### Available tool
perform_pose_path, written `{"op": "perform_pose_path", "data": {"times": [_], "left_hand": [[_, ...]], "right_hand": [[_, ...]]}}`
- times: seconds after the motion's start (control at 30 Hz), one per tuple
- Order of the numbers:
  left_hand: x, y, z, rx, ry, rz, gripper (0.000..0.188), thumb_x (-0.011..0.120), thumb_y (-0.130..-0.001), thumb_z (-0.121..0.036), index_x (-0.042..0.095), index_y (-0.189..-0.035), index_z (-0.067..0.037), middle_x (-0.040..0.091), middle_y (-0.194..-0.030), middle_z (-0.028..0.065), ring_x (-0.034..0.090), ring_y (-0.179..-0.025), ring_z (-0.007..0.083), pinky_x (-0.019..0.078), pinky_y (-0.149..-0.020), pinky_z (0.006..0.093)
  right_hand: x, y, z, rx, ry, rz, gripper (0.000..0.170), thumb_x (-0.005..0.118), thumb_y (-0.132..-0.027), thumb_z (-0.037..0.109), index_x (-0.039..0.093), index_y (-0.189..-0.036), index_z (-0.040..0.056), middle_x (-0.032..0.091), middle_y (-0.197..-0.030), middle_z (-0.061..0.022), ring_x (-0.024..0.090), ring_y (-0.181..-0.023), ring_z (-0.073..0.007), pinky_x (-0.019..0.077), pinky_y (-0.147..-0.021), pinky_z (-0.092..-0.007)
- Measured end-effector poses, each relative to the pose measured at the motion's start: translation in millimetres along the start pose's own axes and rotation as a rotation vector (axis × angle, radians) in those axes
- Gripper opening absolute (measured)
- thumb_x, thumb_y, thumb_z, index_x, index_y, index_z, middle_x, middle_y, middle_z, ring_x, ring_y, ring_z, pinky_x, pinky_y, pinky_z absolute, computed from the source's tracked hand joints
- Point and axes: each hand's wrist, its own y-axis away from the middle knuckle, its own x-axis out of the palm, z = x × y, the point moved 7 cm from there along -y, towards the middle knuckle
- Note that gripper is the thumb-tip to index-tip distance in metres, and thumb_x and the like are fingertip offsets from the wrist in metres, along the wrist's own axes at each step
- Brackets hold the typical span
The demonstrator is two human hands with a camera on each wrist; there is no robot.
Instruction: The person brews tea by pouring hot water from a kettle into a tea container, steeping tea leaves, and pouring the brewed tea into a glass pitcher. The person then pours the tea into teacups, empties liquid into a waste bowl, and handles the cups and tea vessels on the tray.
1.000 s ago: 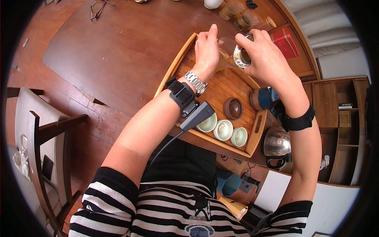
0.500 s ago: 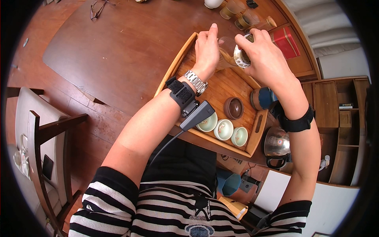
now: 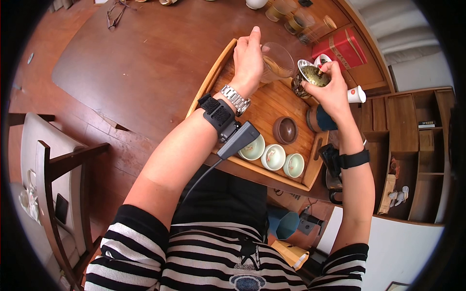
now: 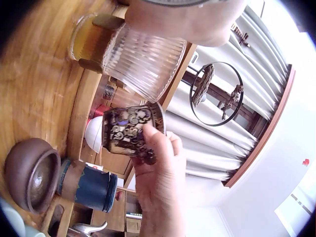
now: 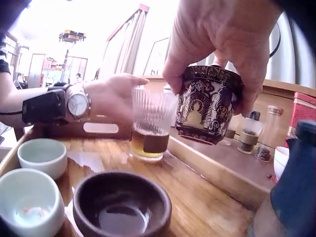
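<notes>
My right hand [image 3: 330,87] grips a dark gaiwan [image 5: 206,106] with gold figures by its rim, a fingertip on top at the lid [image 3: 315,75]. In the right wrist view it hangs over the tray, apart from the ribbed glass pitcher [image 5: 153,111]. Amber tea [image 5: 148,140] fills the pitcher's lower part. My left hand [image 3: 248,63] is right beside the pitcher, thumb pointing up and palm side toward it; its fingers are partly hidden. The pitcher stands on the wooden tray [image 5: 192,192], which also carries a brown bowl [image 3: 285,130].
Three pale green cups, among them one middle cup [image 3: 273,157], line the tray's near side. A blue canister [image 3: 320,119] is at the right. Beyond are a red box [image 3: 342,48], a white cup [image 3: 357,94] and glass jars [image 3: 298,22].
My right hand has drawn the gaiwan away from the pitcher to the right and turned it more upright, its top facing up. The left hand stays beside the pitcher.
</notes>
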Motion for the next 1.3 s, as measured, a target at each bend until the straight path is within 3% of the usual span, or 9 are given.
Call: {"op": "perform_pose_path", "data": {"times": [0.27,0.7,1.03,1.1,1.17,1.3], "left_hand": [[0,2,-2,0.002,0.025,0.008,0.045,0.045,-0.089,-0.044,0.047,-0.102,-0.001,0.063,-0.081,0.0113,0.056,-0.083,0.0151,0.0397,-0.078,0.0275],[0,5,-7,0.005,0.001,0.011,0.046,0.044,-0.088,-0.045,0.048,-0.101,-0.002,0.064,-0.082,0.0111,0.056,-0.082,0.0159,0.0402,-0.079,0.0290],[1,0,-4,0.016,0.015,0.045,0.051,0.044,-0.087,-0.049,0.048,-0.102,0.000,0.063,-0.084,0.0122,0.056,-0.080,0.0157,0.0416,-0.073,0.0286],[1,0,-4,0.011,0.058,0.020,0.052,0.044,-0.088,-0.046,0.048,-0.102,0.004,0.061,-0.077,0.0113,0.049,-0.072,0.0133,0.0402,-0.068,0.0272],[2,2,-5,-0.007,0.061,0.037,0.051,0.044,-0.088,-0.046,0.047,-0.102,0.004,0.061,-0.076,0.0110,0.049,-0.071,0.0130,0.0399,-0.068,0.0273],[3,0,-4,-0.014,0.064,0.066,0.050,0.045,-0.088,-0.046,0.047,-0.100,0.002,0.062,-0.077,0.0115,0.050,-0.073,0.0128,0.0392,-0.071,0.0271]], "right_hand": [[30,23,-32,0.233,0.060,0.112,0.054,0.073,-0.056,0.023,0.035,-0.090,0.0057,0.052,-0.088,-0.0179,0.055,-0.084,-0.0338,0.0436,-0.076,-0.0400],[45,35,-43,0.169,0.074,-0.078,0.057,0.075,-0.058,0.024,0.035,-0.092,0.0033,0.048,-0.090,-0.0199,0.050,-0.085,-0.0345,0.0425,-0.076,-0.0397],[47,37,-34,0.103,0.132,-0.094,0.058,0.076,-0.059,0.023,0.035,-0.095,0.0009,0.047,-0.093,-0.0221,0.051,-0.086,-0.0367,0.0453,-0.075,-0.0411],[45,38,-34,0.142,0.108,-0.099,0.058,0.076,-0.059,0.023,0.035,-0.095,0.0012,0.048,-0.093,-0.0223,0.052,-0.088,-0.0379,0.0459,-0.075,-0.0418],[47,37,-36,0.185,0.103,-0.046,0.057,0.076,-0.060,0.023,0.035,-0.095,0.0016,0.048,-0.094,-0.0222,0.052,-0.089,-0.0389,0.0461,-0.074,-0.0425],[41,34,-34,0.192,0.037,0.133,0.066,0.077,-0.062,0.038,0.037,-0.099,0.0015,0.049,-0.101,-0.0245,0.051,-0.097,-0.0362,0.0439,-0.083,-0.0409]]}}
